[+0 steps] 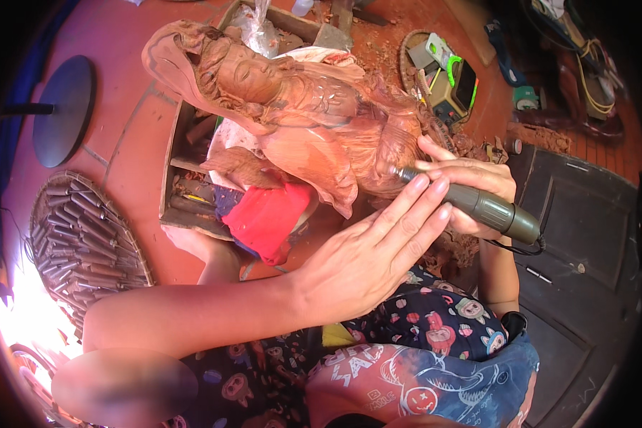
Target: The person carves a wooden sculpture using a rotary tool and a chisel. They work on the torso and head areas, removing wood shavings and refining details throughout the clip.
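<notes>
A dark green rotary handpiece [486, 211] with a cord at its rear lies in my right hand [503, 178], whose fingers wrap round its body. Its metal tip touches or hovers just over the folds of a reddish carved wooden statue [310, 146]; which of the two I cannot tell. My left hand [367, 260] reaches across with its fingers stretched out, fingertips resting against the handpiece's front half; its thumb is hidden. The statue reclines with its head to the far left, face up, propped on cloths, among them a red cloth [271, 217].
Below the statue stands a wooden box [171, 187]. A woven basket [146, 246] of wooden-handled carving tools lies at left, near a black round base [65, 110]. At far right, a control box [451, 96] sits in a tray. A dark panelled board [585, 242] lies right.
</notes>
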The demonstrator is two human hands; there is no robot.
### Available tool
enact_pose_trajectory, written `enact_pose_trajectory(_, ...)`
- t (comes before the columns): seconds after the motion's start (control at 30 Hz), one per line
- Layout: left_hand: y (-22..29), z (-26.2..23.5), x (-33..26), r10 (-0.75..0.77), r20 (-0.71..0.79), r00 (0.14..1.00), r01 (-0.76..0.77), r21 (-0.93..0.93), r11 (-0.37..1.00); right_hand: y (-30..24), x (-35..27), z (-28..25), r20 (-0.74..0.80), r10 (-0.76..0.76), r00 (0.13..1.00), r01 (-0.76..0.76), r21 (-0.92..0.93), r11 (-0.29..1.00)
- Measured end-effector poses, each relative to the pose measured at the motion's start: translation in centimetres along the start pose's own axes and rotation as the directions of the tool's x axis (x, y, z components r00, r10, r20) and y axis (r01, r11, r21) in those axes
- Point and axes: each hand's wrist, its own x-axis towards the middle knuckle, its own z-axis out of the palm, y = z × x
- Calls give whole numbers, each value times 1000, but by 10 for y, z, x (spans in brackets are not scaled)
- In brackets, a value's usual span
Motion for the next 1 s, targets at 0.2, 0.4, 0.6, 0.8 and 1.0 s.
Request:
enact_pose_trajectory(0.2, -3, -3, -6, 10, 19, 1000, -9, -56, 998, -10, -2, 9, -28, 9, 1000, -12, -77, 997)
enact_pose_trajectory(0.4, -7, -9, -8, 44, 29, 999, -41, -78, 996, -25, -1, 24, -159, 19, 987, -48, -179, 983)
enact_pose_trajectory(0.6, -9, -12, -16, 62, 42, 997, -58, -90, 994, -45, 7, 29, -118, 54, 992, -91, -331, 939)
enact_pose_trajectory(0.8, -12, -4, -26, 84, 16, 996, -82, -120, 989, -56, 13, 33, -83, 81, 993, -107, -399, 911)
enact_pose_trajectory(1.0, -15, -15, -23, 94, 15, 995, -91, -109, 990, -61, 20, 31, -77, 122, 990, -143, -403, 904)
